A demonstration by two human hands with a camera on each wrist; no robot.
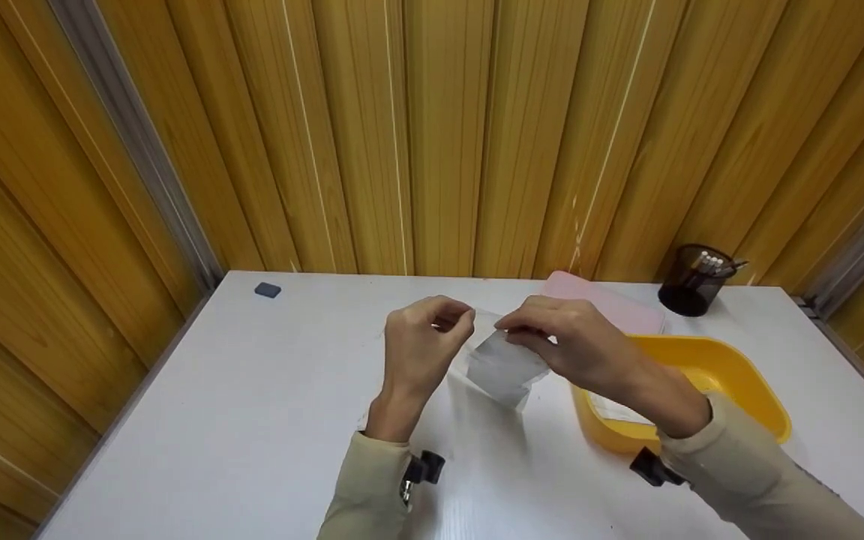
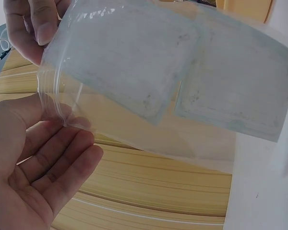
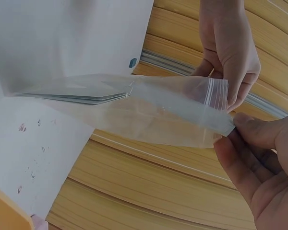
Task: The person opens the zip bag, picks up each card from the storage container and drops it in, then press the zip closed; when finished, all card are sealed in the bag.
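Observation:
A clear zip-lock plastic bag (image 3: 149, 129) hangs over the table between both hands, its zip end uppermost. My left hand (image 1: 421, 349) pinches the bag's mouth edge between thumb and fingers. Inside, a stack of thin grey-white square sheets (image 3: 81, 97) lies toward the bag's bottom. Another grey-white sheet (image 3: 187, 111) reaches up to the mouth, and my right hand (image 1: 578, 341) pinches its corner there between thumb and forefinger. In the left wrist view, that upper sheet (image 2: 129, 52) slightly overlaps the lower one (image 2: 240, 81) through the clear plastic.
On the white table (image 1: 252, 420), a yellow basket (image 1: 766, 397) with white paper in it stands under my right forearm. Behind it lie a flat pink item (image 1: 604, 301) and a black mesh pen cup (image 1: 687, 289). A small dark-blue block (image 1: 268, 289) sits far left.

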